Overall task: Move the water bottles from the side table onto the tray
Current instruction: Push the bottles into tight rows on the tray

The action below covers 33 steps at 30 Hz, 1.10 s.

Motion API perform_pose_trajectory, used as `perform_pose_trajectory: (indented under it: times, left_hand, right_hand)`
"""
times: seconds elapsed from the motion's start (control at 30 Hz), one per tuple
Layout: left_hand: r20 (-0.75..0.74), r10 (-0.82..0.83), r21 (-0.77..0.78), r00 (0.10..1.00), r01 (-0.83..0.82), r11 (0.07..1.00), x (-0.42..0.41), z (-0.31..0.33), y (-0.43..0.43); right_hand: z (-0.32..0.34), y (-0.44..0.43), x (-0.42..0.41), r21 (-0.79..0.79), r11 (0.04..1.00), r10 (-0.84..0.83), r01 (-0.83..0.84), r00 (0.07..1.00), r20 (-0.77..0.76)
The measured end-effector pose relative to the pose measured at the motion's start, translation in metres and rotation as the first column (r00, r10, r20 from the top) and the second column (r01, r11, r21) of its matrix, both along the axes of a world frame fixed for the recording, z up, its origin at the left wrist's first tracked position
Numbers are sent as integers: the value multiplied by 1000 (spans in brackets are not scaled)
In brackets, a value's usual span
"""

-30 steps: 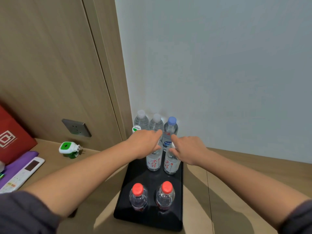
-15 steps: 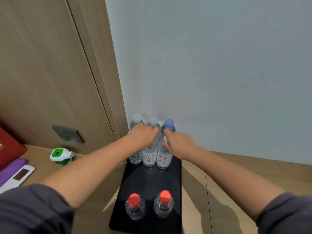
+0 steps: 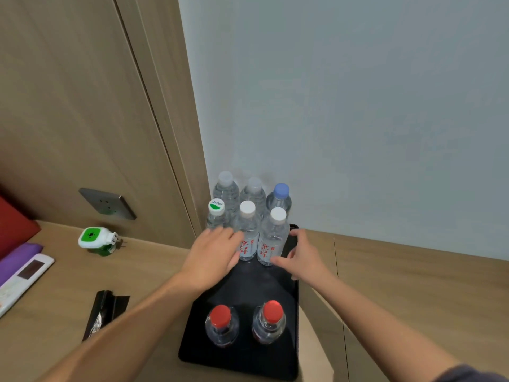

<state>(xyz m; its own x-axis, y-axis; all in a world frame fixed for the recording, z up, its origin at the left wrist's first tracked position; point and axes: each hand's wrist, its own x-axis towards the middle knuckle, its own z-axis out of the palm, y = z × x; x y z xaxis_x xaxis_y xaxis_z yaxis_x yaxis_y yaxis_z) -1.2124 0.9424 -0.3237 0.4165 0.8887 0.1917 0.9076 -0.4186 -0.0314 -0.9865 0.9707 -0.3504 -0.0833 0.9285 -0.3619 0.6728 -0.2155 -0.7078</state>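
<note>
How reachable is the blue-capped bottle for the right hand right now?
Probably yes. The right hand sits just right of the front white-capped bottle, which blocks the blue-capped bottle from the front, but its cap and right side look free.

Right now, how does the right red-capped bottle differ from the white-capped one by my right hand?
The red-capped bottle stands untouched at the near end of the tray; the white-capped bottle stands at the far end, the right hand beside its base. Only the white-capped one shows red lettering. Both are upright and clear.
</note>
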Motion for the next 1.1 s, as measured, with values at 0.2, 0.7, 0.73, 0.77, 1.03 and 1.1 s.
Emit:
perform_pose_trajectory:
  times: [0.2,0.7,0.73,0.77,1.03,1.1]
  left_hand:
    - [-225,29,-386,974,-117,915,8,-56,6]
    - [-213,38,-183,976,-78,980,9,-105,19]
    - [-209,33,-173,977,-70,982,9,-105,16]
    - [-198,24,-177,980,-60,982,9,-102,15]
    - [-94,68,-258,993,-90,962,2,-103,8]
    - [-70,98,-265,993,-113,958,-3,-104,7]
  right_hand:
    - [-43,-3,-19,-97,993,-75,67,994,-78]
    - [-66,15,-28,-34,994,-109,106,991,-80]
    - [-67,15,-27,-37,993,-112,109,990,-86]
    - [-68,15,-27,-40,993,-114,110,989,-92]
    - [-74,6,-22,-23,990,-140,139,986,-90]
    - [-78,5,-22,-26,987,-158,157,984,-84]
